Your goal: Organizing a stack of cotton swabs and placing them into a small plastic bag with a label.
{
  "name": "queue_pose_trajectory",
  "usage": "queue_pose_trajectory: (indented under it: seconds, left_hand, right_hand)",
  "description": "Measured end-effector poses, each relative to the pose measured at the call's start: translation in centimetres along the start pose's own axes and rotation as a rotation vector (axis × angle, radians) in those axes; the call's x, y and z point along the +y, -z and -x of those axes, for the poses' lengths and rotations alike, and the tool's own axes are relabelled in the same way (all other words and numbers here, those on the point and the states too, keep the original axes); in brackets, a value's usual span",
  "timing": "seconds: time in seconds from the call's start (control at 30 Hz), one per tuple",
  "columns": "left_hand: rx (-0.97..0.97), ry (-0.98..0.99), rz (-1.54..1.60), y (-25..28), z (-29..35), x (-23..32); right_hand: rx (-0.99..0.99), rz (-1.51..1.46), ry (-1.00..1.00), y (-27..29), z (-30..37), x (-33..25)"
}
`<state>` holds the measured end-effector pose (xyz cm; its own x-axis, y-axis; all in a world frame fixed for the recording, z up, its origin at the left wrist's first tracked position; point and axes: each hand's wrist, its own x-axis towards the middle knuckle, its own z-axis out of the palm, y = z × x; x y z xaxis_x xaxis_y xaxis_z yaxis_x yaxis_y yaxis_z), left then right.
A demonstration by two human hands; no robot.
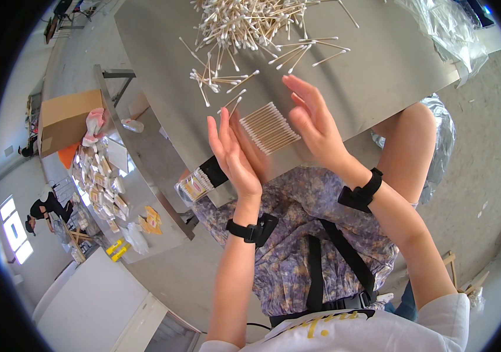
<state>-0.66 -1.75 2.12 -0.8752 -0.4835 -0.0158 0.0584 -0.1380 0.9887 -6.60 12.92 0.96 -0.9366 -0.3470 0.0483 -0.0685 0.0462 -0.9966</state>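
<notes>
A neat row of cotton swabs (270, 128) lay flat on the table (379, 70).
The left hand (235, 161), at the row's 8 o'clock, and the right hand (316, 124), at 3 o'clock, were both wide; a loose swab pile (241, 23) lay near 12 o'clock.

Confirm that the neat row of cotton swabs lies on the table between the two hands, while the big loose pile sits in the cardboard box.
Not quite: the head view shows the big loose pile on the same table, not in the cardboard box. The neat row of cotton swabs does lie between the left hand and right hand.
</notes>
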Motion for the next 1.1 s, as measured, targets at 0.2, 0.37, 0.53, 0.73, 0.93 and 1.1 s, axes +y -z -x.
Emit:
queue_pose_trajectory:
  seconds: [0.2,0.37,0.53,0.73,0.93,1.1]
  left_hand:
    - [0.056,-0.002,0.15,-2.5,0.3,-0.7]
    - [0.072,-0.009,0.117,-1.9,0.5,-1.3]
    - [0.113,-0.021,0.104,-1.6,-0.6,-1.0]
    - [0.069,0.026,0.12,-1.8,-0.4,-0.9]
    - [0.018,0.039,0.023,-1.5,0.1,-0.3]
    - [0.044,0.02,0.034,-1.6,0.5,-0.7]
  right_hand:
    - [0.141,-0.603,-0.057,-2.9,-0.3,1.3]
    - [0.101,-0.556,-0.046,-2.9,-0.5,0.7]
    - [0.081,-0.557,-0.046,-2.1,-1.5,1.4]
    - [-0.014,-0.511,-0.029,-2.8,-0.7,0.9]
    - [0.004,-0.538,-0.072,-2.3,-0.3,0.5]
    - [0.0,-0.536,-0.09,-2.4,-0.1,0.3]
